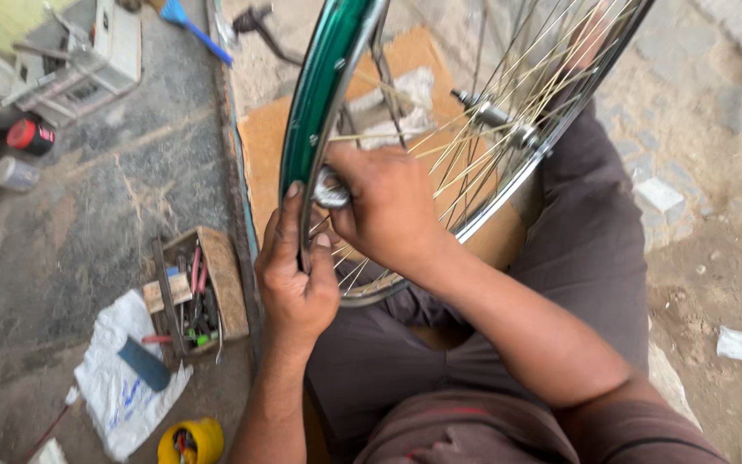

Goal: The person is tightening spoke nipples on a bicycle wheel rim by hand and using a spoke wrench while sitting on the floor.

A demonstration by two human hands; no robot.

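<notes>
Hands working at a green bicycle wheel rim

The left hand (295,279) is gripping the green rim (319,94) while the right hand (386,204) is pressing a small metal tool (331,189) (partly hidden) among the spokes (483,129); a wooden toolbox (216,288) is lying nearby.

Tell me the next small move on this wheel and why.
Probably a small turn of the metal tool with the right hand. That hand already presses it against the inside of the green rim where the spokes end, and the left hand grips the rim beside it, steadying the wheel.
</notes>
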